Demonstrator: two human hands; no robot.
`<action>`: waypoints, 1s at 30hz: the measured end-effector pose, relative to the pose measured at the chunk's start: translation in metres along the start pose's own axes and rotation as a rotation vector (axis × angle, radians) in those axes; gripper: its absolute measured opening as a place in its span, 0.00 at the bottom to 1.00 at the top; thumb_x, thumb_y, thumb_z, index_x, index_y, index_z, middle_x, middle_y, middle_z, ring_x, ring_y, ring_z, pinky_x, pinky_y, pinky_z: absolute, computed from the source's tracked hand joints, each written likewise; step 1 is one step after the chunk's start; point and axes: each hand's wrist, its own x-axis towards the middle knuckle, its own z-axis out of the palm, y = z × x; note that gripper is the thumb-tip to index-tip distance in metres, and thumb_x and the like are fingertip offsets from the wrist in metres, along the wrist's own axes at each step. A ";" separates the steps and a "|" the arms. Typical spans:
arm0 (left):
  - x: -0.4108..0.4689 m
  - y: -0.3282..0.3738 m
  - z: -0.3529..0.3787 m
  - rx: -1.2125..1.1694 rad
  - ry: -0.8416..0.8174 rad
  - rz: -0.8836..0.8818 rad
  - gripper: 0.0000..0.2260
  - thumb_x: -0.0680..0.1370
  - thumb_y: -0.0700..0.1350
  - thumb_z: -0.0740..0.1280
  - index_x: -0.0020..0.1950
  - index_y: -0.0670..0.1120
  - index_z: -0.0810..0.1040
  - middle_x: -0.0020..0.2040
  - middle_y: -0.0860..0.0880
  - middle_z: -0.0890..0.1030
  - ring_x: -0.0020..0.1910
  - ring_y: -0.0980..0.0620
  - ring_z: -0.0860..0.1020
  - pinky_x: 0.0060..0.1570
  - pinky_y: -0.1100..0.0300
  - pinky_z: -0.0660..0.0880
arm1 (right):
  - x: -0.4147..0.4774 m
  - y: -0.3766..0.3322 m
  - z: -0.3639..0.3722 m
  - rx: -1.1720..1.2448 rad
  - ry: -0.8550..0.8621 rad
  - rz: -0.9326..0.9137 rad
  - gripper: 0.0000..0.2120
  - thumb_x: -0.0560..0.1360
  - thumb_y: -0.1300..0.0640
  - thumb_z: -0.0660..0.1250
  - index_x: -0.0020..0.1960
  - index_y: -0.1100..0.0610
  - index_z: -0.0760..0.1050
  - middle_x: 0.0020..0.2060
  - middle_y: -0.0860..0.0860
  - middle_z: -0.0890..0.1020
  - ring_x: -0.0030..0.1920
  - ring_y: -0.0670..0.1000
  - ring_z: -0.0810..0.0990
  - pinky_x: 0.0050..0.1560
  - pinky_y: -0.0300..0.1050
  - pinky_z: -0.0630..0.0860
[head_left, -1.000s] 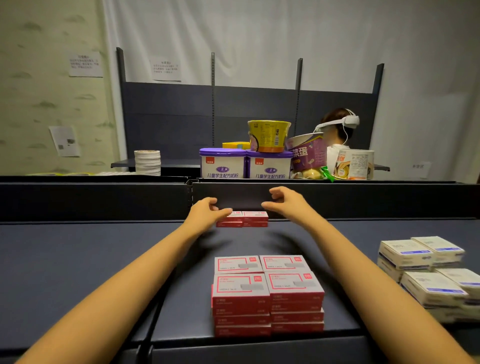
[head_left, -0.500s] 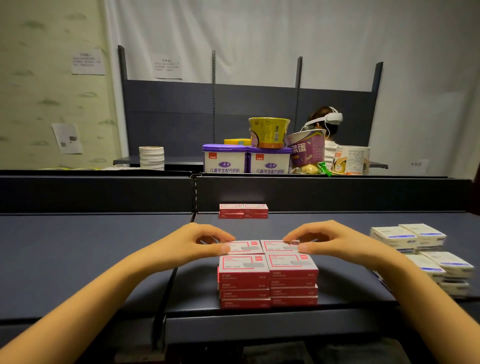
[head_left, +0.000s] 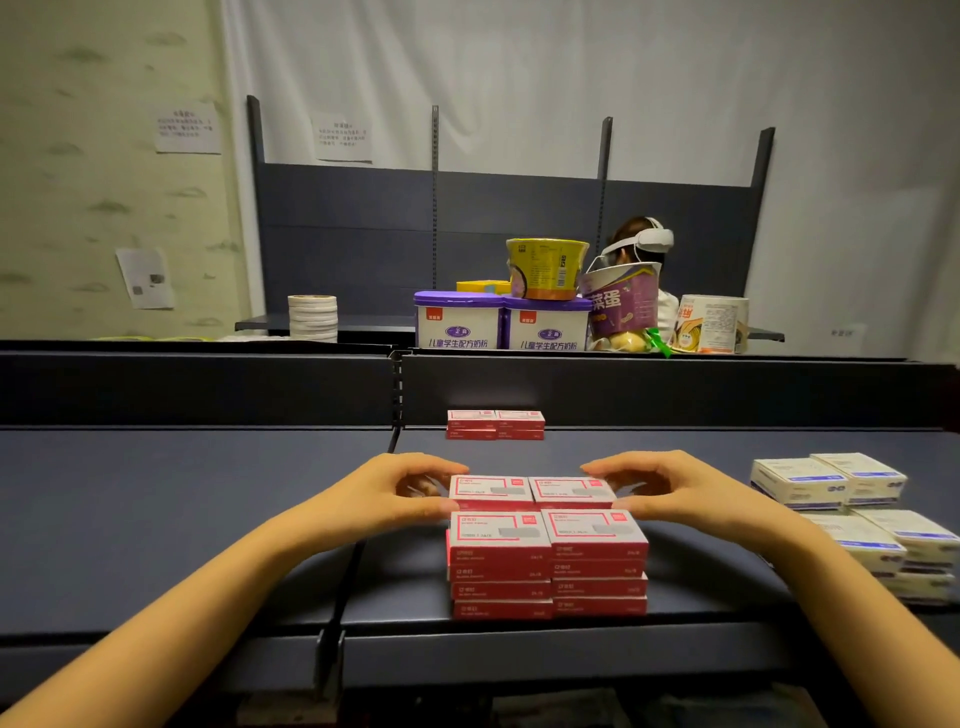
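Observation:
Red and white small boxes stand in a stack (head_left: 548, 564) near the front edge of the dark shelf (head_left: 208, 509). Behind the front columns is a lower back row (head_left: 530, 491) of the same boxes. My left hand (head_left: 400, 493) grips the left end of that back row with fingers over its far side and thumb at the near side. My right hand (head_left: 660, 486) grips the right end the same way. Another small group of red boxes (head_left: 496, 425) sits far back against the shelf's rear panel.
White and blue boxes (head_left: 852, 509) are piled on the right of the shelf. Behind the rear panel stand two purple-lidded tubs (head_left: 501, 325), a yellow bowl (head_left: 545, 267), other food packs and a roll stack (head_left: 312, 318). A person with a headset (head_left: 641, 244) sits beyond.
Both my hands came back from the far red boxes at the rear panel to the near stack. They now close on the ends of its back row.

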 end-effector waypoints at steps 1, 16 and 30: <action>0.002 -0.001 0.001 0.030 0.028 0.006 0.19 0.65 0.61 0.71 0.54 0.60 0.76 0.50 0.59 0.82 0.52 0.58 0.80 0.50 0.66 0.78 | 0.001 0.001 0.001 -0.006 0.014 0.000 0.19 0.65 0.47 0.67 0.56 0.42 0.73 0.54 0.40 0.80 0.54 0.39 0.79 0.49 0.32 0.77; 0.088 -0.001 -0.035 -0.024 0.363 -0.002 0.14 0.74 0.47 0.69 0.59 0.48 0.77 0.47 0.55 0.80 0.45 0.59 0.79 0.39 0.72 0.74 | 0.015 0.019 0.014 0.056 0.330 -0.027 0.13 0.77 0.54 0.60 0.58 0.41 0.67 0.52 0.35 0.75 0.54 0.36 0.74 0.44 0.24 0.73; 0.133 -0.068 -0.013 0.298 0.270 -0.223 0.18 0.71 0.44 0.73 0.58 0.39 0.77 0.57 0.42 0.81 0.54 0.47 0.80 0.52 0.59 0.74 | 0.033 0.020 0.013 0.037 0.355 0.059 0.14 0.78 0.52 0.60 0.63 0.44 0.67 0.52 0.36 0.74 0.55 0.40 0.74 0.44 0.26 0.72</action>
